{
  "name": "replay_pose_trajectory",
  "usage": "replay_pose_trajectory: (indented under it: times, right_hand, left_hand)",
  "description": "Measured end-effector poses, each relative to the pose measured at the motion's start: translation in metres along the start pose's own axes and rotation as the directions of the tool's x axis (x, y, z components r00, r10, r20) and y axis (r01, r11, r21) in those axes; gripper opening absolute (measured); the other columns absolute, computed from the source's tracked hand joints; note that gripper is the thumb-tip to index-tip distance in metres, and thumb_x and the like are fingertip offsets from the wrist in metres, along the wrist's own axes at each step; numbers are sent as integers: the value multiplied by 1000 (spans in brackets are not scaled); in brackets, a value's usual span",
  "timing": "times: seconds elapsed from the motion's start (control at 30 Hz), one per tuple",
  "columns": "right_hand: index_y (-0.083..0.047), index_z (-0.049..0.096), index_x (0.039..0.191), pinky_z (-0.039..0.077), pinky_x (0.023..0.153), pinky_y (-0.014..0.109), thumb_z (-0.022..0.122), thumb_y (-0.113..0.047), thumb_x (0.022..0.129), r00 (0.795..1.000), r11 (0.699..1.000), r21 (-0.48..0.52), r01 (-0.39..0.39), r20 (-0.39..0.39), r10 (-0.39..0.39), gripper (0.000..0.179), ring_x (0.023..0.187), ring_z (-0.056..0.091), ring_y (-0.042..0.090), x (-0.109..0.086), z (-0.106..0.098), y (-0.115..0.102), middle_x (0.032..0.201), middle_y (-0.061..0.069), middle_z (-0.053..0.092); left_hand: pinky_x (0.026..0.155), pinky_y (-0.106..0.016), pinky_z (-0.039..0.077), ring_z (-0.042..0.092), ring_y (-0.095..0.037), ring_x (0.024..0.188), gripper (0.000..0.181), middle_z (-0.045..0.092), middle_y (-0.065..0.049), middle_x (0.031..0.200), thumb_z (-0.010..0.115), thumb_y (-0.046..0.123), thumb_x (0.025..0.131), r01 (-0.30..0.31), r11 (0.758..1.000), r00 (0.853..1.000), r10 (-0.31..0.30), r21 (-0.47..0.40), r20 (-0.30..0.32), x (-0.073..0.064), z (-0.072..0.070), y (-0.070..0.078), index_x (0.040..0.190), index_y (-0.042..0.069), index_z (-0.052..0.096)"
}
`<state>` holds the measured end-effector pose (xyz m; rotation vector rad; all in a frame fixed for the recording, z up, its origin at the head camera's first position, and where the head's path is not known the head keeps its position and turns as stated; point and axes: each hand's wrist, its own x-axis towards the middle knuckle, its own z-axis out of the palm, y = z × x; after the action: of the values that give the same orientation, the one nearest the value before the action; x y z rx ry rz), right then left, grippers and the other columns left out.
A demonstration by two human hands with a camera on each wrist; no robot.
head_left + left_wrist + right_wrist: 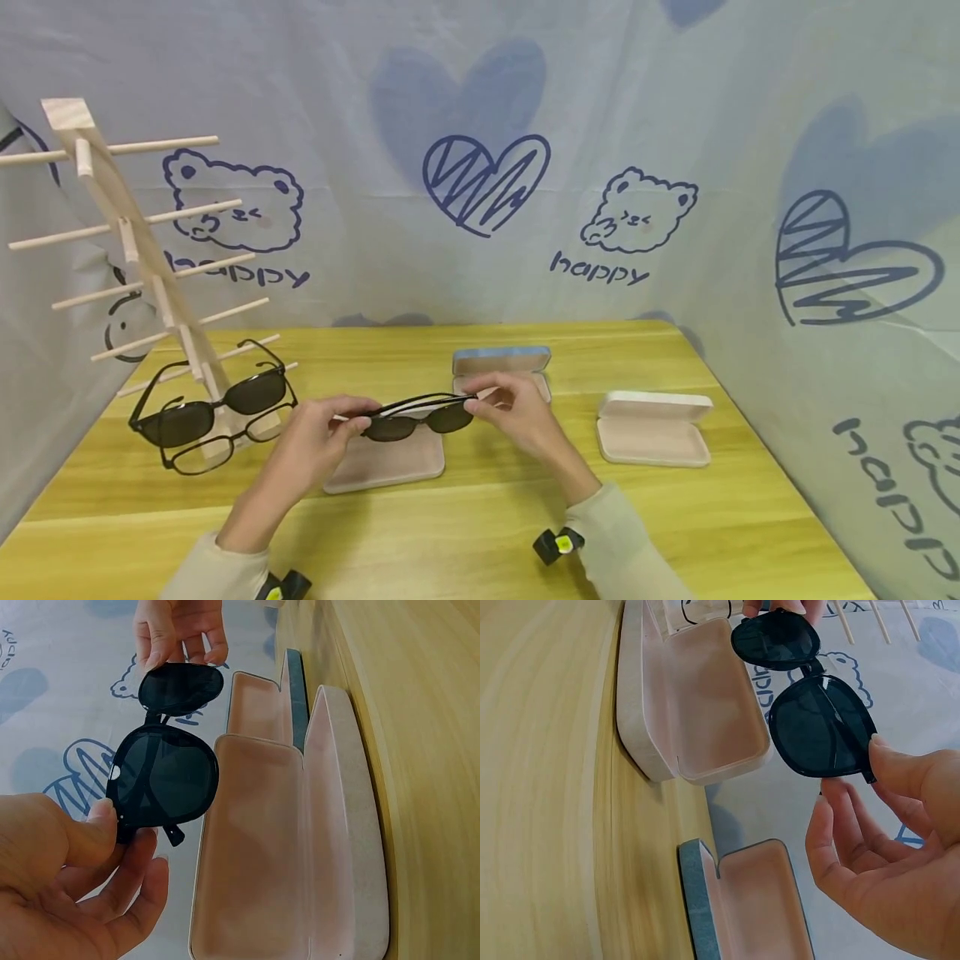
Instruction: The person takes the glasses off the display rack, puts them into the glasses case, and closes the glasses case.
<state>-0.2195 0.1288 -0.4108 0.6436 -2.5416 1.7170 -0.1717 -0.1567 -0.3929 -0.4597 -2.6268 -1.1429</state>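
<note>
Black sunglasses point(420, 421) with dark lenses are held between both hands above an open case point(390, 467) with a pink lining. My left hand point(322, 433) pinches one end of the frame between thumb and fingers. At the opposite end, my right hand point(517, 412) pinches the other corner. The temples are folded behind the lenses, as the left wrist view of the sunglasses point(165, 772) shows. In the right wrist view, the right thumb and fingertips grip the frame edge beside the lens point(821, 724).
Behind the right hand stands an open blue case point(501, 360), and a white open case point(652, 437) lies farther right. On the left, a wooden peg rack point(142, 225) bears dark sunglasses point(180, 423) and clear-lens glasses point(202, 457). A printed cloth point(360, 275) surrounds the wooden table point(510, 533).
</note>
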Motion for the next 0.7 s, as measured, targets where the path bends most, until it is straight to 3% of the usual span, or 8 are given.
replay_pose_trajectory:
  times: [0.43, 0.7]
  right_hand:
    - [-3, 75, 115, 61, 88, 36, 73, -14, 97, 999, 998, -55, 26, 20, -25, 22, 100, 72, 24, 3, 6, 7, 115, 13, 76]
    - [-4, 76, 114, 60, 84, 27, 73, -14, 97, 999, 999, -42, 11, 41, -9, 21, 96, 72, 22, 4, 9, 4, 113, 14, 76]
  left_hand:
    - [67, -21, 56, 73, -17, 82, 20, 80, -14, 108, 70, -1, 95, 31, 999, 999, -31, -20, 23, -3, -4, -5, 112, 4, 79]
    - [59, -21, 47, 59, -8, 68, 20, 79, -14, 108, 68, 0, 96, 57, 998, 998, -56, -9, 36, -5, -9, -5, 112, 5, 79]
